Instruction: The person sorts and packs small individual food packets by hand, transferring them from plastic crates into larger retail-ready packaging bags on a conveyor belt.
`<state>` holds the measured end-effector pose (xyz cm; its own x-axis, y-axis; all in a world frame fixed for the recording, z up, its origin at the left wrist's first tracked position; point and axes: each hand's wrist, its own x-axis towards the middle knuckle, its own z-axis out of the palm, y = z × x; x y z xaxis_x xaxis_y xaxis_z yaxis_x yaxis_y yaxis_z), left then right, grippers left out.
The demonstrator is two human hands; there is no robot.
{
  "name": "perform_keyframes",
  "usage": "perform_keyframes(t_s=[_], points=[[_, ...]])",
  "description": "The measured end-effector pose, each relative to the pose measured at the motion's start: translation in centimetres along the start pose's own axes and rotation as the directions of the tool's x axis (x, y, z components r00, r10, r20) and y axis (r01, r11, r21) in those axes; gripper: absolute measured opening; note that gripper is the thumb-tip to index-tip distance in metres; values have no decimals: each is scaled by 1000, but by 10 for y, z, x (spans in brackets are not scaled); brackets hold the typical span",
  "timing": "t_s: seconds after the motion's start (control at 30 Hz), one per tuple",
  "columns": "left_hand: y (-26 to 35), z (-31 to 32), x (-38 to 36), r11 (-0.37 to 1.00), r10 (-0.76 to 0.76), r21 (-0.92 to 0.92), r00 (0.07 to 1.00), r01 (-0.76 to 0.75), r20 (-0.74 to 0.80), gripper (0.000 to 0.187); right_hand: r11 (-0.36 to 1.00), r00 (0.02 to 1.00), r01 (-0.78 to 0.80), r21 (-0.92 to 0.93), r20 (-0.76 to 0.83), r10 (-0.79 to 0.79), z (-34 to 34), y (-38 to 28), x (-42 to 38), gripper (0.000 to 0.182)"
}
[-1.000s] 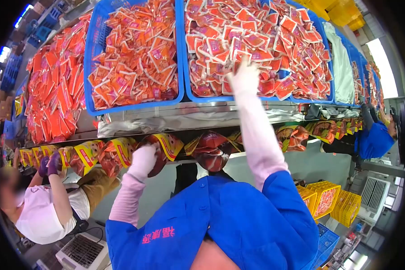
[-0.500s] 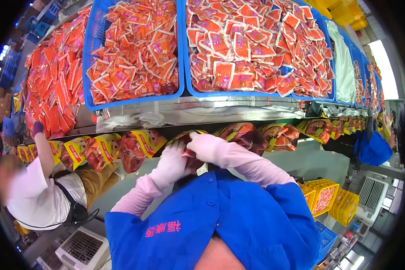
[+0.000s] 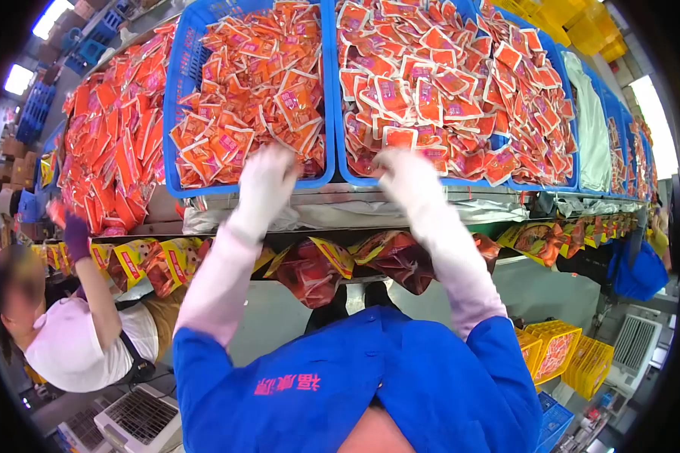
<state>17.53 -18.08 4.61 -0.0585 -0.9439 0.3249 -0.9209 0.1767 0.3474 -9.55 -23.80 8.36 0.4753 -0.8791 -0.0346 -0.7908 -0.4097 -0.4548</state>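
Head view: left hand, right hand by red sachets, both blurred, can't tell grip; pink 福康源 on blue shirt below them.

Gloved hands over sachet-filled blue crates

The small red-and-white rectangular sachets look like glossy, crinkled plastic; the blue rectangular baskets look like smooth plastic; the blue short-sleeved shirt is matt cloth.
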Motion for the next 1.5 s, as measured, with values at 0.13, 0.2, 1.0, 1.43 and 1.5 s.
perform_keyframes(t_s=[0.13, 0.2, 1.0, 1.43, 1.5], points=[[-54, 86, 111, 945, 240, 294, 917, -145, -319, 27, 933, 971, -238, -269, -75, 226, 69, 75, 63, 29], [-74, 122, 118, 845, -76, 535, 993, 14, 94, 17, 936, 958, -244, -254, 84, 273, 77, 83, 68, 24], [81, 24, -165, 890, 388, -48, 696, -454, 605, 15, 775, 606, 553, -307, 786, -121, 237, -25, -89, 13], [-102, 75, 26, 820, -535, 466, 735, 332, 417, 36, 737, 856, -490, -466, -94, 509, 65, 130, 58, 26], [-114, 76, 19, 861, -506, 241, 806, 448, 309, 28, 741, 865, -465, -485, -72, 496, 35, 113, 44, 24]])
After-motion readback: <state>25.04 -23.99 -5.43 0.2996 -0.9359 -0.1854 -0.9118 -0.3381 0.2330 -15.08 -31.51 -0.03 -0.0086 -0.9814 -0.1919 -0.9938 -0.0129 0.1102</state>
